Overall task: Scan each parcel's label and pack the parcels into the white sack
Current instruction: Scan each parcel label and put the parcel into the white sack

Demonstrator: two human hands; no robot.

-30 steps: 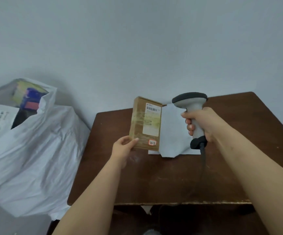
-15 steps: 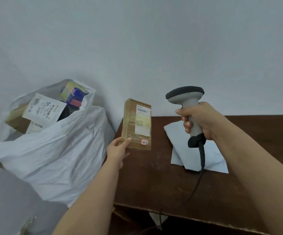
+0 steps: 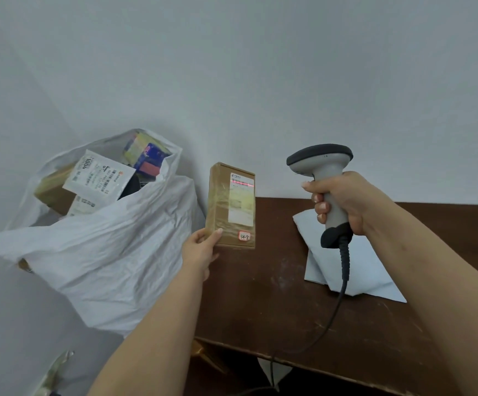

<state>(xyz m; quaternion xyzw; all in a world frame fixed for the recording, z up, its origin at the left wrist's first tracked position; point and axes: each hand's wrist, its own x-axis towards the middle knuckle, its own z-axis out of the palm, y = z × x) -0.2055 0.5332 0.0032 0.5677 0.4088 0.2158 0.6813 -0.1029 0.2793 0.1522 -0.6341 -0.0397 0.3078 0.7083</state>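
Just right of the white sack (image 3: 97, 252), left hand (image 3: 203, 247) holds brown parcel (image 3: 232, 208) upright, label facing scanner (image 3: 325, 184) gripped in right hand (image 3: 346, 201); red beam crosses barcode.

The upright rectangular cardboard parcel (image 3: 232, 205) is tan-brown under glossy clear tape; its paper label (image 3: 241, 199) is white with a black barcode crossed by a thin red scan line; a small white sticker (image 3: 244, 236) edged in red carries dark handwriting; the handheld plastic scanner (image 3: 325, 181) is pale grey with a dark grey cap, black base and black cable; the crinkled plastic sack (image 3: 109, 250) is white; the wooden table (image 3: 266, 295) is dark brown with pale scuffs; the flat mailer (image 3: 366, 270) is white.
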